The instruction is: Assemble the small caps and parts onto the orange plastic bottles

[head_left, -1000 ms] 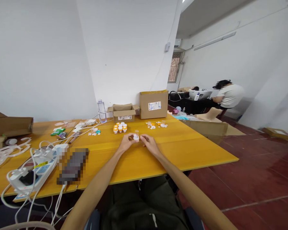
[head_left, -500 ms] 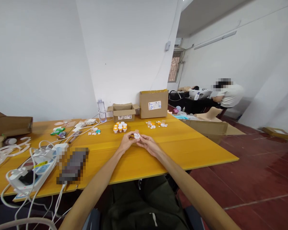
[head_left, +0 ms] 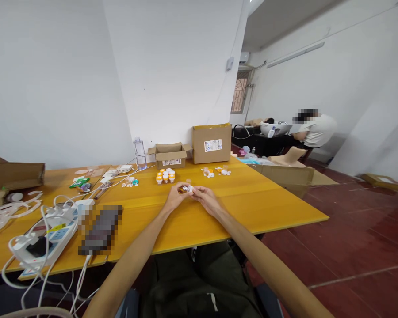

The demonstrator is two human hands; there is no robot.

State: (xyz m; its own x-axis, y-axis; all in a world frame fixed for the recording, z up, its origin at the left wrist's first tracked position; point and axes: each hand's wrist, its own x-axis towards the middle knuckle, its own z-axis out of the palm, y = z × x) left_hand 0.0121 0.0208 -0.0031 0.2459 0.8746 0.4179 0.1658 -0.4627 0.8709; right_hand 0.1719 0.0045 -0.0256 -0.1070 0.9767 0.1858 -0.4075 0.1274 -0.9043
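The left hand [head_left: 174,198] is curled and pinches a small white plastic part [head_left: 185,188]. The right hand [head_left: 208,199] pinches it too.

a worktable [head_left: 265,207] and cartons [head_left: 212,157] suggest a workroom.

My right hand [head_left: 204,198], whose fingertips stood just beside the white piece [head_left: 190,188] a second ago, now has them on it. Half a second ago the piece showed me a round, pale face; now it is turned, and dark spots show on the side toward my left hand [head_left: 174,197]. My view shifts a touch, setting the tall box [head_left: 202,154] slightly farther left.
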